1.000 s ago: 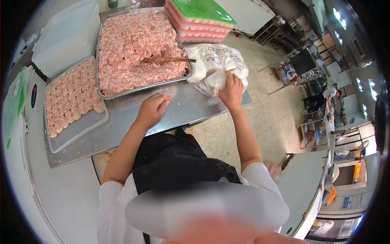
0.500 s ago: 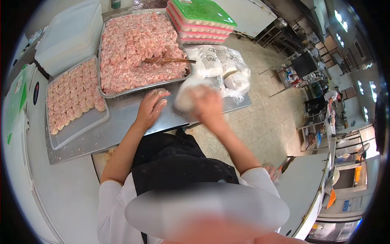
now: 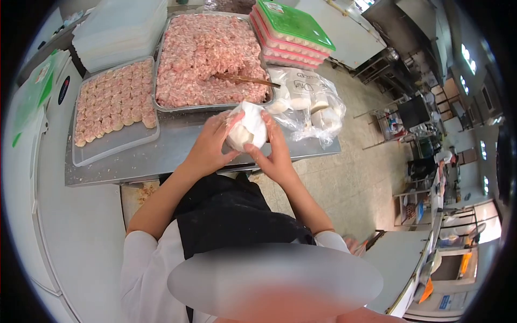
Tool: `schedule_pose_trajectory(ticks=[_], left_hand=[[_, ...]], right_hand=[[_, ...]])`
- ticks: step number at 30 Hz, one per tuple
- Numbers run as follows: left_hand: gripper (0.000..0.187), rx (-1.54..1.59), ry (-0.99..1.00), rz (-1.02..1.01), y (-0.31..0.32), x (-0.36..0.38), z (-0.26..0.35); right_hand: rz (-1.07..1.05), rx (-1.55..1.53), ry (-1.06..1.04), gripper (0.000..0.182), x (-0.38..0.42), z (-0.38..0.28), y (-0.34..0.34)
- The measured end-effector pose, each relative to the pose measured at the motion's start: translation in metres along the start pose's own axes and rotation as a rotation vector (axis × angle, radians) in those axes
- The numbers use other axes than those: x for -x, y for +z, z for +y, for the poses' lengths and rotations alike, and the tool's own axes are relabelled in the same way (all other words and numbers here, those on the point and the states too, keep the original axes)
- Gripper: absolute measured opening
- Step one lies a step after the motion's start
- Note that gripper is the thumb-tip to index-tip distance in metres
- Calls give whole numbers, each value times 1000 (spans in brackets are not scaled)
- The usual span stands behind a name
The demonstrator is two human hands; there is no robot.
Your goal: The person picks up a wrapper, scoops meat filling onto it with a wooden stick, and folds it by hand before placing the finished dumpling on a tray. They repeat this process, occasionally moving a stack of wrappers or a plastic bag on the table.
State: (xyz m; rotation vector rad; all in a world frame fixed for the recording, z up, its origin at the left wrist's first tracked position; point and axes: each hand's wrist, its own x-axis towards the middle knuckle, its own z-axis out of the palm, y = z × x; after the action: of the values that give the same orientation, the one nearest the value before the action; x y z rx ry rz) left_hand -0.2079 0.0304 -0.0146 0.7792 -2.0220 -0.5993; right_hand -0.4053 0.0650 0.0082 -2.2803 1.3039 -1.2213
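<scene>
Both my hands hold a white, rounded stack of dumpling wrappers (image 3: 249, 129) just in front of the meat tray. My left hand (image 3: 212, 145) is closed round its left side. My right hand (image 3: 276, 153) grips its right side, the thumb at the lower front. Behind them, a metal tray (image 3: 186, 107) is heaped with minced meat filling (image 3: 207, 56), and a wooden spatula (image 3: 245, 79) is stuck into it. To the right lies a clear plastic bag (image 3: 309, 132) with more white round stacks inside and handwriting on it.
At the left, a plastic tray (image 3: 116, 149) carries rows of filled dumplings (image 3: 114, 99). Stacked translucent trays (image 3: 121, 35) stand behind it. Egg-tray-like pink boxes under a green lid (image 3: 296, 22) are at the back right. The steel table (image 3: 183, 134) ends near my apron.
My right hand has come left from beside the bag with the wrapper stack. My left hand, earlier apart from it, now holds it too. The view has shifted slightly.
</scene>
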Motion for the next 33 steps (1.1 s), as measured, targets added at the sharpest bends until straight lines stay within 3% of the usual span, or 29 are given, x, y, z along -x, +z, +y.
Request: schedule_pose_trajectory(ticks=[2, 4, 6, 8, 10, 11, 13, 14, 16, 17, 19, 20, 22, 23, 24, 26, 28, 30, 31, 33], left_hand=[[87, -191, 80, 75, -23, 6, 17], [84, -234, 35, 78, -23, 23, 2], [81, -31, -194, -141, -16, 42, -34], [75, -59, -180, -109, -22, 40, -35], [71, -122, -160, -69, -23, 43, -37], [71, -119, -165, -67, -21, 42, -38], [52, -9, -224, -39, -20, 29, -40], [52, -11, -228, -30, -20, 26, -38], [34, 14, -201, -6, -25, 23, -34], [34, 7, -208, 5, -27, 25, -36], [25, 46, -185, 112, -25, 31, -42], [25, 41, -189, 108, -25, 34, -46], [26, 71, -260, 51, -31, 33, -49], [26, 70, -261, 47, -28, 30, -48], [25, 24, -234, 104, -26, 23, -39], [24, -20, -209, 154, -22, 19, -41], [22, 83, -281, 132, -23, 22, -58], [18, 127, -369, 172, -27, 35, -65], [16, 145, -408, 240, -29, 44, -71], [14, 160, -445, 308, -34, 59, -73]], right_hand=[[23, 15, -79, 70, -10, -16, 4], [39, 32, -168, 69, -11, -10, 18], [-400, 65, 164, 65, -1, 24, 44], [-378, -18, 97, 60, -10, 35, 37], [-367, 216, -82, 47, -20, 30, 25], [-373, 216, -81, 47, -22, 26, 27], [-362, 105, 39, 30, -33, 21, 32], [-368, 105, 32, 30, -33, 24, 34], [-218, 106, -75, 18, -29, 33, 39], [-226, 99, -86, 18, -27, 36, 38], [-92, -77, 299, 20, -21, 43, 31], [-92, -84, 301, 20, -19, 50, 31], [9, -449, 456, 26, -21, 52, 29], [-118, -411, 429, 33, -17, 50, 28], [-116, -413, 435, 33, -19, 38, 34], [-136, 72, -91, 36, -20, 21, 50], [-149, 19, -10, 37, -16, 34, 50], [-174, -145, 433, 32, -9, 67, 44], [-190, 21, 269, 31, -4, 90, 40], [-203, 53, 239, 33, 3, 105, 17]])
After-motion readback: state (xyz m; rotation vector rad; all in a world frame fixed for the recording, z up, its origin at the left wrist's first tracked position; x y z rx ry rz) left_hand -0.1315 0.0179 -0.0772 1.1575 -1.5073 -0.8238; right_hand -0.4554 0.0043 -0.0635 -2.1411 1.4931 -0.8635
